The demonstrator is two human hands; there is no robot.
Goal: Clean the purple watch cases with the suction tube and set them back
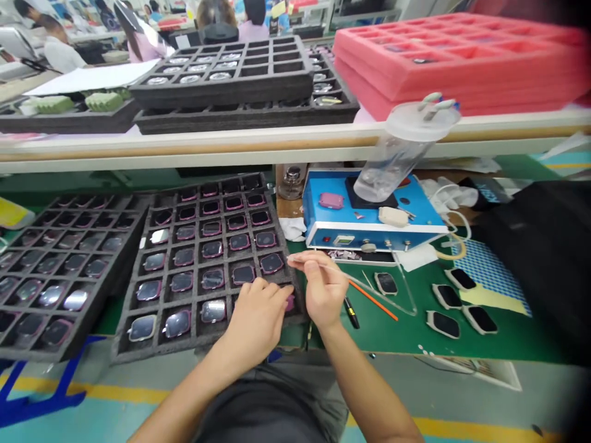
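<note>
My left hand is over the near right corner of a dark grey foam tray. Its fingers bend down into a corner compartment around a pink watch case, mostly covered by the hand. The tray's other compartments hold several watch cases with dark screens, such as this case. Just right of the tray, my right hand pinches the end of a thin clear tube, its tip pointing left. The tube loops back toward a blue control box.
A second foam tray of watch cases lies at left. Right of my hands are an orange stick, a black marker, a loose watch case and several more. A clear canister leans above the box. A shelf holds black and red foam trays.
</note>
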